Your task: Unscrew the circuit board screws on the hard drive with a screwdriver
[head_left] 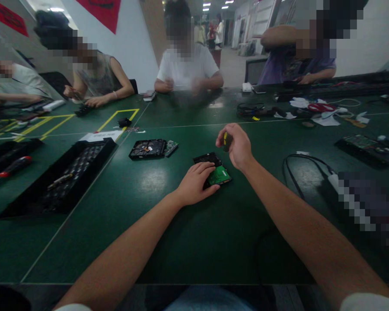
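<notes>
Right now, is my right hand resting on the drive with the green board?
No, your left hand rests on the drive, while your right hand is off it, gripping a yellow-marked tool.

Left hand rests on hard drive with green board, on dark green table; right hand, curled around dark-yellow tool, is near drive; farther left, second drive, small circuit board just beside, then long black tray

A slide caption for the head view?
Left hand rests on a drive; raised right hand holds a yellow-marked tool.
</notes>
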{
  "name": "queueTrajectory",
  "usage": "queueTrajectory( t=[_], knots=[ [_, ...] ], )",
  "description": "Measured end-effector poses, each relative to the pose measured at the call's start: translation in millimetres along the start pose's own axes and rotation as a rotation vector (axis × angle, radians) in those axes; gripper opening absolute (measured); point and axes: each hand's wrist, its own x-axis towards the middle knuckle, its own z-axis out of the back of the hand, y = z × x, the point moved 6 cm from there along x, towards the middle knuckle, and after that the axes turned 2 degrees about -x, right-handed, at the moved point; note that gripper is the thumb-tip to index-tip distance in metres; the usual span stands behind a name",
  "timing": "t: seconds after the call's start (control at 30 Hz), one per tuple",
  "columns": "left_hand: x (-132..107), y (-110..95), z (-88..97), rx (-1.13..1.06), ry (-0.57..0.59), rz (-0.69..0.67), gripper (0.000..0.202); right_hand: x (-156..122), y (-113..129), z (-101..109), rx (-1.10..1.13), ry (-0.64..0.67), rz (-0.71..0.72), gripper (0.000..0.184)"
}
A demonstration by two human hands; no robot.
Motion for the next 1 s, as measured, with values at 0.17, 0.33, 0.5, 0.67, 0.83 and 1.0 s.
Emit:
queueTrajectory(
  t=[0.17,0.33,0.5,0.67,0.83,1.0],
  knots=[
    [0.1,-0.4,0.4,-0.004,-0.006,-0.002,0.061,2.1,-2.9,4.6,-0.016,-0.014,-0.022,0.039],
    [0.0,0.4,-0.3,-0.008,-0.006,-0.003,0.061,0.5,1.3,2.5,-0.034,-0.007,-0.007,0.031],
    [-0.5,1.8,-1.2,-0.011,-0.011,-0.006,0.061,0.4,2.9,2.2,-0.044,-0.030,0.001,0.024],
    [-0.5,1.5,-1.0,-0.004,-0.012,-0.006,0.061,-0.1,1.1,3.2,-0.080,-0.060,-0.012,0.025],
    [0.1,0.0,0.1,-0.014,-0.017,-0.008,0.061,-0.7,2.7,-0.2,-0.053,0.000,-0.015,0.028],
    [0.1,0.7,-1.1,-0.010,-0.010,-0.009,0.061,0.4,0.9,0.1,-0.010,0.023,-0.025,0.037]
  ],
)
